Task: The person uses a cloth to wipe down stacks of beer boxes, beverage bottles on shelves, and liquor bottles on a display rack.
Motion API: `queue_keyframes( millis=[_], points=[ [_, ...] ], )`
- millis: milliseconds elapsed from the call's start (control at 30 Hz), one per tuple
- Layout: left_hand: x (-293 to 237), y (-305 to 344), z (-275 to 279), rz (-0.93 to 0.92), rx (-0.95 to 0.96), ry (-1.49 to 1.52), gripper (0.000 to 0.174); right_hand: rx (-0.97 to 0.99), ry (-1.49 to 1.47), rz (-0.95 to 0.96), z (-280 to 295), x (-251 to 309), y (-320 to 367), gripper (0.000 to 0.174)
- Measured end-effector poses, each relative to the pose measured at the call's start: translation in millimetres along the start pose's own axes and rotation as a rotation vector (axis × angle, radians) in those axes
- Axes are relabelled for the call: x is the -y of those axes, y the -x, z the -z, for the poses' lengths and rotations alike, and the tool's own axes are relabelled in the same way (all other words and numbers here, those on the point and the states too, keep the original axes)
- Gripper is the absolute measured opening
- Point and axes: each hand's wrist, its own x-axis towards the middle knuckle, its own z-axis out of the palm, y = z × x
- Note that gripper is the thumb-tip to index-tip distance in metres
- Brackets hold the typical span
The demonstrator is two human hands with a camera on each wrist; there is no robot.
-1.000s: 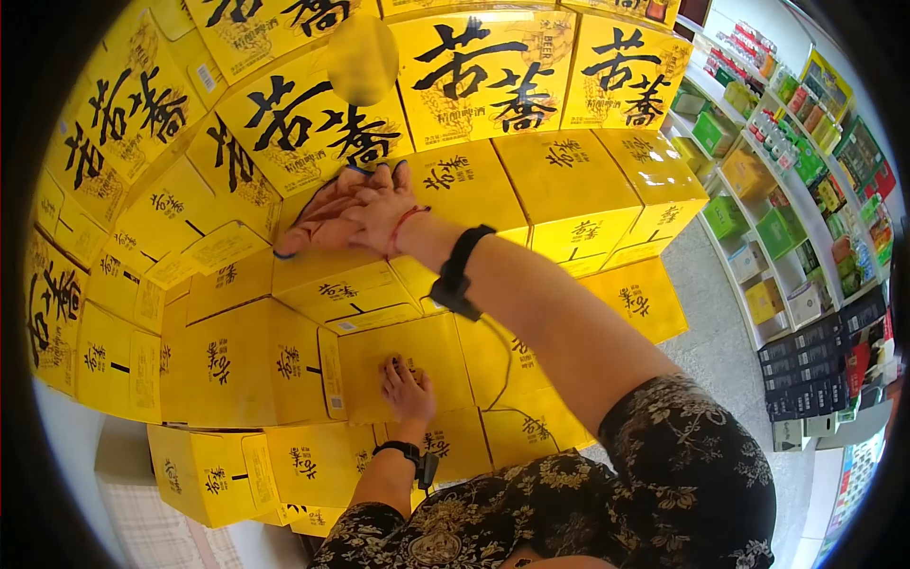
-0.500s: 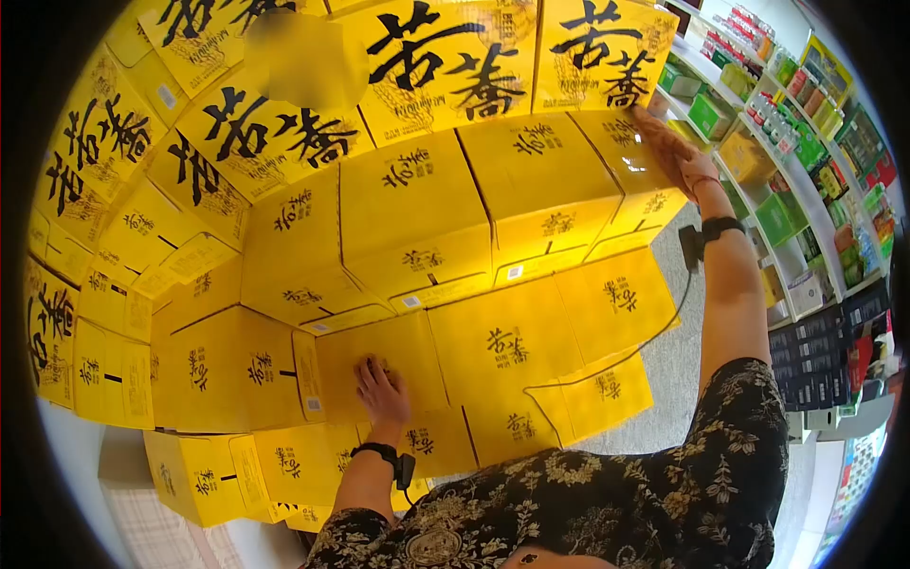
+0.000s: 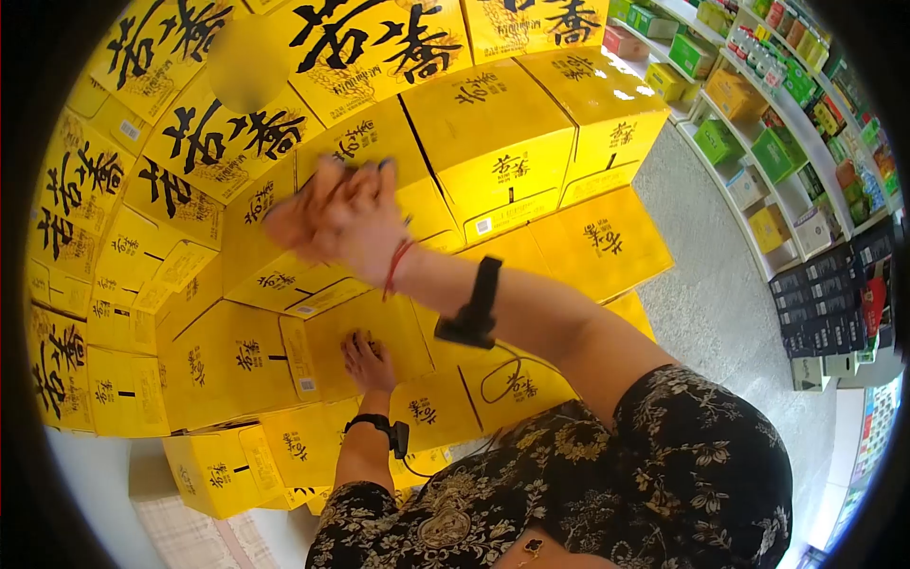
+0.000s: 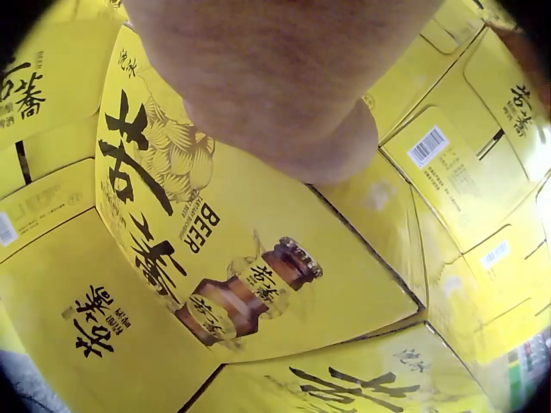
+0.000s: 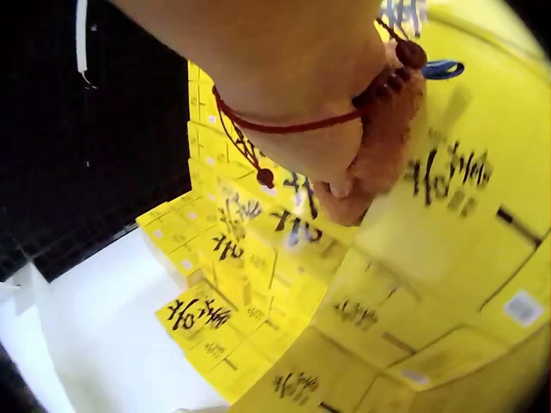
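My right hand (image 3: 365,228), blurred in the head view, grips a bunched brown cloth (image 3: 294,220) over the tops of the yellow beer cartons. In the right wrist view, the cloth (image 5: 398,142) sits beneath the hand against the cartons, and a blue loop (image 5: 443,69) shows at its edge. My left hand (image 3: 368,362) rests with fingers extended on a lower yellow carton (image 3: 408,332). The left wrist view shows only the heel of that hand and the wrist (image 4: 284,77); its fingers are hidden.
Stacked cartons (image 3: 379,52) with large black lettering rise behind the ledge of cartons. At the right, store shelves (image 3: 749,180) hold bottles and boxes beyond a grey floor (image 3: 701,275). A thin cable (image 3: 493,379) trails between the wrist straps.
My right hand swept with the cloth to the far-right carton, then came back left to the cartons nearer the corner. The left hand stays on the lower carton.
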Motion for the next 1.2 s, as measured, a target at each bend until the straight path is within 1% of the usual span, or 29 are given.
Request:
queue_keyframes(
  millis=[33,100,133,167,200,233,267,300,333,367,433,467,500,533,600,667,733,767,800,833,900,967,1000,1033,1067,1100,1167,1200],
  points=[
    [5,0,-3,-0.005,0.003,-0.014,0.061,-0.042,-0.036,0.057,-4,19,15,0.017],
    [10,-2,-14,-0.011,-0.022,-0.063,0.06,0.165,-0.414,0.092,-20,47,61,0.024],
    [17,-5,-20,-0.01,-0.017,-0.069,0.06,0.291,-0.442,0.132,-34,49,92,0.023],
    [26,-12,-26,0.017,0.179,-0.096,0.06,0.418,-0.468,0.174,-50,42,128,0.023],
    [26,-10,-25,0.032,0.283,-0.113,0.06,0.668,-0.296,0.193,-70,29,165,0.023],
    [27,-8,-24,0.046,0.387,-0.132,0.06,0.912,-0.119,0.212,-77,10,192,0.023],
    [13,-3,-14,0.037,0.203,-0.064,0.061,0.877,-0.183,0.113,-42,-21,192,0.025],
    [4,-3,-8,0.027,0.012,0.006,0.062,0.833,-0.25,0.017,-6,-52,190,0.031],
    [7,-7,-8,0.027,0.009,0.003,0.062,0.637,-0.15,0.06,-24,-79,225,0.043],
    [10,-7,-12,0.018,0.017,-0.049,0.061,0.578,-0.127,0.069,6,-104,204,0.049],
    [8,6,-11,0.012,0.051,-0.098,0.059,0.657,0.042,-0.304,31,-164,225,0.046],
    [0,3,1,0.026,0.091,-0.067,0.059,0.751,0.002,-0.257,56,-200,219,0.044],
    [-6,-1,8,0.039,0.127,-0.036,0.059,0.828,0.238,-0.477,58,-242,250,0.04],
    [-6,-2,9,0.037,0.125,-0.036,0.059,0.899,0.303,-0.592,79,-270,256,0.038],
    [-6,-3,9,0.053,0.15,-0.051,0.058,0.841,0.389,-0.77,122,-294,259,0.04],
    [-5,-4,7,0.043,0.138,-0.056,0.06,0.618,0.417,-1.121,107,-368,355,0.041],
    [-3,0,6,0.044,0.115,-0.046,0.061,0.735,0.644,-1.054,95,-331,328,0.046],
    [-2,0,7,0.055,0.143,-0.032,0.061,0.707,0.648,-1.034,80,-313,325,0.046],
    [-5,-3,8,0.063,0.163,-0.012,0.061,0.627,0.663,-0.869,57,-298,329,0.045],
    [-9,-4,11,0.069,0.124,0.017,0.061,0.59,0.624,-0.801,43,-268,312,0.043],
    [-13,0,21,0.08,0.172,-0.02,0.061,0.496,0.493,-0.658,13,-197,258,0.037],
    [-11,2,19,0.086,0.154,0.016,0.062,0.371,0.412,-0.489,-16,-128,229,0.032],
    [-11,1,19,0.085,0.162,0.03,0.062,0.348,0.379,-0.403,-30,-98,221,0.03],
    [-12,2,19,0.092,0.144,0.039,0.062,0.525,0.167,-0.305,-30,-67,211,0.026],
    [-12,2,19,0.092,0.13,0.038,0.062,0.699,-0.045,-0.201,-30,-47,209,0.023],
    [-13,0,20,0.095,0.117,0.037,0.062,0.69,-0.045,-0.181,-33,-34,215,0.023],
    [-14,1,26,0.095,0.115,0.051,0.062,0.502,-0.257,-0.034,-32,-19,222,0.022],
    [-13,4,29,0.084,0.128,0.055,0.061,0.509,-0.264,-0.014,-34,-28,223,0.022]
  ],
)
